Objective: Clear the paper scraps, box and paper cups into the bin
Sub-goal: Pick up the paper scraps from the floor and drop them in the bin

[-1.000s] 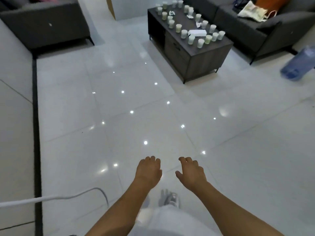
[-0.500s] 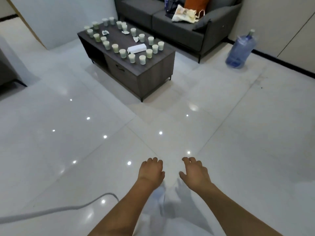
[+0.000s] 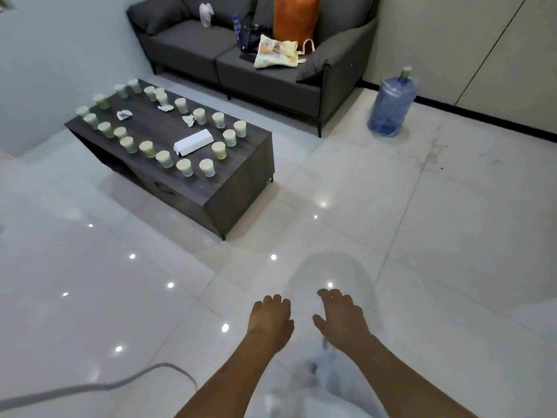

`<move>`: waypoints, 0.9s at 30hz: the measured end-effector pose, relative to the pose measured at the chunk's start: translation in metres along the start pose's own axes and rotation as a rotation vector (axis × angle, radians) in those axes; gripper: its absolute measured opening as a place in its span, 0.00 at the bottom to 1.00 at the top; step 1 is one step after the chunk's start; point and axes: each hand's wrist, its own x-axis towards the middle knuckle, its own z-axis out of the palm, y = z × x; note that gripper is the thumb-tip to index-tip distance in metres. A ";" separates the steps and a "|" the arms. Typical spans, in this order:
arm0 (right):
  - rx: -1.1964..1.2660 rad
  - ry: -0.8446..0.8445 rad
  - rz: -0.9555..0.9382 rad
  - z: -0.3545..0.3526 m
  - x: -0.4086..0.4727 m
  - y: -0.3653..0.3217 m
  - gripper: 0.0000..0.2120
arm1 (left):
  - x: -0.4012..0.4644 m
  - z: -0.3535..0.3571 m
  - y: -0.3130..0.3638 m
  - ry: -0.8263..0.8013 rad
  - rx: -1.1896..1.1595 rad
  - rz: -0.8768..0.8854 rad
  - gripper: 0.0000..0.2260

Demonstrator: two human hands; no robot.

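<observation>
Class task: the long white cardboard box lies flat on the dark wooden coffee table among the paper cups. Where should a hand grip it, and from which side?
Probably from above, gripping across the narrow width at the middle of the long white cardboard box. It lies flat, and pale paper cups stand close around it, crowding a low sideways reach.

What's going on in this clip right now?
A person stands on the tiled floor, apart from the coffee table. The left hand and right hand are held out in front, holding nothing. The cups, box and paper scraps sit untouched on the table. No bin is in view.
</observation>
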 end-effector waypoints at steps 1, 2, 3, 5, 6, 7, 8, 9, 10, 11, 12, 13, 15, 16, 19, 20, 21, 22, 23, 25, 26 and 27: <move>0.001 -0.014 0.017 -0.013 0.021 0.012 0.26 | 0.026 -0.013 0.003 0.000 -0.002 0.000 0.15; -0.007 -0.024 0.030 -0.025 0.039 0.024 0.26 | 0.048 -0.025 0.006 0.011 0.003 0.006 0.15; -0.015 -0.028 0.040 -0.041 0.063 0.041 0.26 | 0.078 -0.038 0.011 0.023 0.000 0.006 0.15; -0.024 -0.032 0.051 -0.073 0.110 0.071 0.25 | 0.133 -0.066 0.023 0.033 -0.014 -0.009 0.15; -0.026 -0.035 0.050 -0.091 0.133 0.086 0.25 | 0.160 -0.081 0.030 0.038 -0.027 -0.024 0.15; -0.028 -0.038 0.045 -0.108 0.151 0.098 0.25 | 0.183 -0.094 0.037 0.045 -0.036 -0.036 0.16; -0.026 -0.040 0.041 -0.128 0.172 0.113 0.25 | 0.210 -0.109 0.047 0.050 -0.054 -0.047 0.16; -0.027 -0.036 0.039 -0.146 0.191 0.126 0.25 | 0.234 -0.123 0.056 0.053 -0.069 -0.052 0.16; -0.034 -0.028 0.041 -0.165 0.212 0.139 0.26 | 0.258 -0.141 0.064 0.064 -0.083 -0.047 0.16; -0.038 -0.023 0.050 -0.183 0.231 0.150 0.26 | 0.279 -0.158 0.070 0.075 -0.104 -0.045 0.17; -0.042 -0.023 0.055 -0.199 0.246 0.158 0.26 | 0.295 -0.172 0.075 0.089 -0.123 -0.044 0.17; -0.036 -0.028 0.059 -0.215 0.264 0.165 0.26 | 0.314 -0.187 0.079 0.098 -0.142 -0.045 0.17; -0.039 -0.036 0.055 -0.240 0.301 0.176 0.27 | 0.351 -0.212 0.080 0.113 -0.166 -0.057 0.18; -0.043 -0.042 0.047 -0.252 0.321 0.179 0.27 | 0.370 -0.224 0.078 0.115 -0.175 -0.071 0.18; -0.048 -0.053 0.014 -0.286 0.386 0.182 0.27 | 0.429 -0.254 0.064 0.100 -0.195 -0.106 0.18; -0.054 -0.054 0.004 -0.298 0.412 0.182 0.27 | 0.452 -0.264 0.057 0.099 -0.201 -0.113 0.18; -0.059 -0.056 -0.004 -0.310 0.437 0.181 0.27 | 0.474 -0.274 0.050 0.097 -0.205 -0.120 0.18; -0.064 -0.058 -0.010 -0.321 0.458 0.179 0.26 | 0.493 -0.284 0.043 0.093 -0.207 -0.129 0.18; -0.071 -0.062 -0.020 -0.335 0.485 0.178 0.26 | 0.516 -0.297 0.033 0.089 -0.213 -0.143 0.18; -0.083 -0.077 -0.031 -0.361 0.534 0.174 0.26 | 0.559 -0.321 0.016 0.075 -0.218 -0.162 0.18; -0.087 -0.087 -0.031 -0.375 0.557 0.171 0.26 | 0.579 -0.334 0.007 0.067 -0.220 -0.170 0.18; -0.092 -0.092 -0.031 -0.387 0.576 0.168 0.26 | 0.593 -0.347 0.000 0.063 -0.222 -0.179 0.18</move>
